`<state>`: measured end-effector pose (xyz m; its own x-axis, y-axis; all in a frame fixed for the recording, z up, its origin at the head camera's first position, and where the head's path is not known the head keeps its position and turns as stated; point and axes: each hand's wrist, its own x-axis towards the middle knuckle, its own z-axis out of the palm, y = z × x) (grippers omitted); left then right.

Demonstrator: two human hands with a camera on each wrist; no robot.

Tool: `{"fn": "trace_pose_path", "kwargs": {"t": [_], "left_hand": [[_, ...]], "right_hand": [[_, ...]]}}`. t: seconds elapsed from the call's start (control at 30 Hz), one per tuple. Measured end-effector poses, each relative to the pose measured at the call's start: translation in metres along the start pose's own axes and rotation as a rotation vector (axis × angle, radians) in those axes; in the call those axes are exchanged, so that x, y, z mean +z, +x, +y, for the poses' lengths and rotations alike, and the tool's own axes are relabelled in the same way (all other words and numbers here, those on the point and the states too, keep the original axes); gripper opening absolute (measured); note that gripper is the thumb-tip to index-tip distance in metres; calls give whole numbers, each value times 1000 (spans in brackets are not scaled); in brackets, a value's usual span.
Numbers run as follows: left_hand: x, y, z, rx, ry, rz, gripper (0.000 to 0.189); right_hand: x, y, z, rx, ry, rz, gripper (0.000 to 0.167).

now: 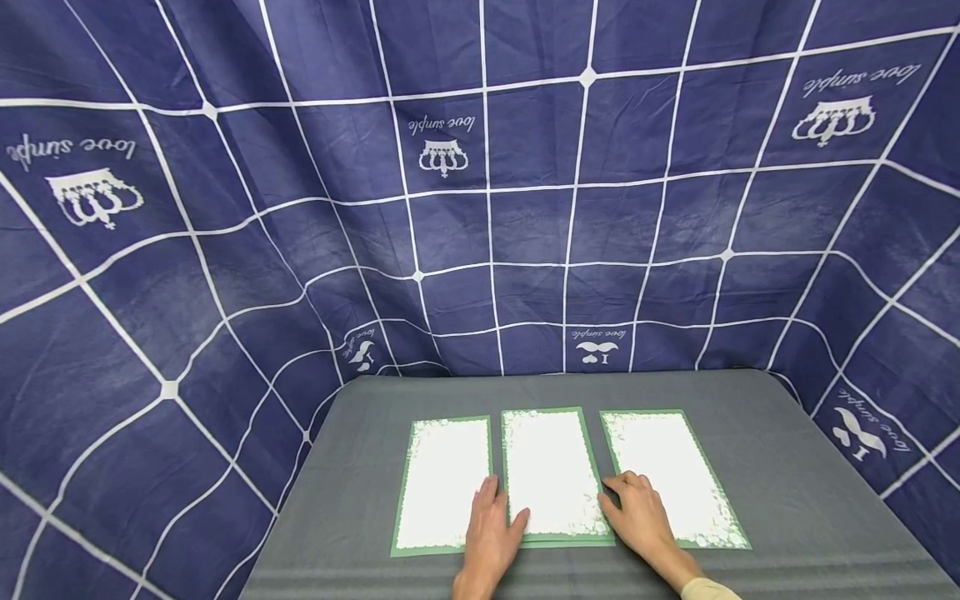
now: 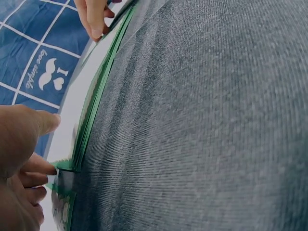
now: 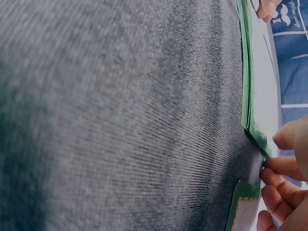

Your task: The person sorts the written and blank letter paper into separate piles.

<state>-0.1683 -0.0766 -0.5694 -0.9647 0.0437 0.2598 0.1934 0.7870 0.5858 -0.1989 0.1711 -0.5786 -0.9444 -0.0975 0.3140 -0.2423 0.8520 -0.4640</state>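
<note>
Three white sheets with green leafy borders lie side by side on the grey cloth-covered table. The middle sheet (image 1: 553,467) tops a small stack, whose layered green edges (image 3: 247,72) show in the right wrist view. My left hand (image 1: 491,533) is at the stack's left edge, its fingers extended between the stack and the left sheet (image 1: 442,483), thumb over the white surface. At the opposite edge, my right hand (image 1: 639,512) has its fingertips beside the stack, with the right sheet (image 1: 667,467) partly beneath it. Neither hand visibly pinches the paper.
The grey table (image 1: 360,442) extends beyond the sheets on both sides and behind them. A blue curtain (image 1: 525,225) with white grid lines surrounds the table's back and sides.
</note>
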Motion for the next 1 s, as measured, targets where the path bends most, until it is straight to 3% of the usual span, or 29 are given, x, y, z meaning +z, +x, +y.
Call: {"fn": "trace_pose_path", "kwargs": {"t": [0.6,1.0], "left_hand": [[4,-1,0,-64,-84,-14,60],[0,0,3,-142,-284,5,51]], "right_hand": [[4,-5,-4,-16,48,27,27],[3,-5,-4,13,143,84,29]]}}
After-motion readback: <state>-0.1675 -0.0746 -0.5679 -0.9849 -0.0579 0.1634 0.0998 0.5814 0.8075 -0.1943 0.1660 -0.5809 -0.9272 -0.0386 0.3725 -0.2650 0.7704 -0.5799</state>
